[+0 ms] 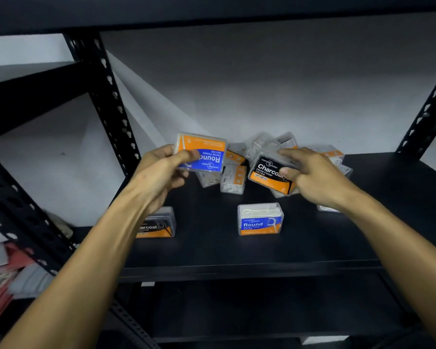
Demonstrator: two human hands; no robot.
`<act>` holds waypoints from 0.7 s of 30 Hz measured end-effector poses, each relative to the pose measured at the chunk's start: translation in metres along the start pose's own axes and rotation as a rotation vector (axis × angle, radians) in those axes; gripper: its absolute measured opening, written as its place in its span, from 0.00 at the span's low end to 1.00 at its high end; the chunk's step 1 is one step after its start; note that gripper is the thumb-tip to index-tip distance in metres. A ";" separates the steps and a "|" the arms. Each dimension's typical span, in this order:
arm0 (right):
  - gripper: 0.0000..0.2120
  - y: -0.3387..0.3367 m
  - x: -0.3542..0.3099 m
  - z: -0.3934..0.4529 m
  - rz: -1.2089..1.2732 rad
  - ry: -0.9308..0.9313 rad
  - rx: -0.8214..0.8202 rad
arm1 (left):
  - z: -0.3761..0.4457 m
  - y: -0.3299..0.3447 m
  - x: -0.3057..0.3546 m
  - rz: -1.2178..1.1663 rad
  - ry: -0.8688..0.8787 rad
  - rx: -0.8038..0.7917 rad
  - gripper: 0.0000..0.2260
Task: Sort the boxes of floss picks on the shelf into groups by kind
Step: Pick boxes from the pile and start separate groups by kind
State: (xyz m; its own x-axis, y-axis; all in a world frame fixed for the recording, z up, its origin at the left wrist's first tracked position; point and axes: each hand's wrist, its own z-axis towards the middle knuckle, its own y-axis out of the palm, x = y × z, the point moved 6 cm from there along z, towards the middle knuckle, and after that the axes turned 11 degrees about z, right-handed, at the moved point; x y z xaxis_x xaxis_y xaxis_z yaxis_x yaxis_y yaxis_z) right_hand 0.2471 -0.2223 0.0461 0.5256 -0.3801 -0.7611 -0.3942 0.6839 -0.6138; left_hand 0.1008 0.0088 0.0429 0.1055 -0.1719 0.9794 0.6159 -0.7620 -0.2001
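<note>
My left hand (161, 170) holds a blue and orange "Round" box (202, 153) upside down above the black shelf (212, 250). My right hand (312, 175) grips a black and orange "Charcoal" box (268, 172), tilted, over the pile. Behind both hands lies a jumbled pile of several clear floss pick boxes (233, 178). Near the front stands a second "Round" box (260, 219) upright. At the front left a second "Charcoal" box (159, 224) stands partly hidden by my left forearm.
A black slotted upright (106, 96) rises at the left and another upright (425, 112) at the right. A grey wall backs the shelf. Red and grey items (3, 280) lie low at the left, outside the frame. A lower shelf (237, 311) is below.
</note>
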 end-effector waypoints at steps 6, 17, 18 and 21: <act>0.21 0.027 -0.038 -0.006 0.000 -0.123 -0.082 | -0.008 -0.039 0.000 -0.077 0.014 0.123 0.15; 0.18 0.127 -0.068 -0.017 -0.251 -0.231 -0.349 | -0.024 -0.076 -0.007 -0.287 -0.046 0.151 0.06; 0.17 0.134 -0.065 -0.018 -0.274 -0.220 -0.367 | -0.024 -0.077 -0.008 -0.257 -0.051 0.150 0.07; 0.18 0.147 -0.059 -0.018 -0.285 -0.171 -0.407 | -0.024 -0.077 -0.014 -0.202 -0.086 0.114 0.07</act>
State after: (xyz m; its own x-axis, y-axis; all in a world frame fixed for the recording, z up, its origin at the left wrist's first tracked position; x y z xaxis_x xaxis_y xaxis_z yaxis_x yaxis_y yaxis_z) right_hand 0.1443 -0.1106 -0.0028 0.7567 -0.3853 -0.5281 -0.4610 0.2583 -0.8490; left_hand 0.0327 0.0547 0.0445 0.0349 0.0342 0.9988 0.7150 -0.6991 -0.0010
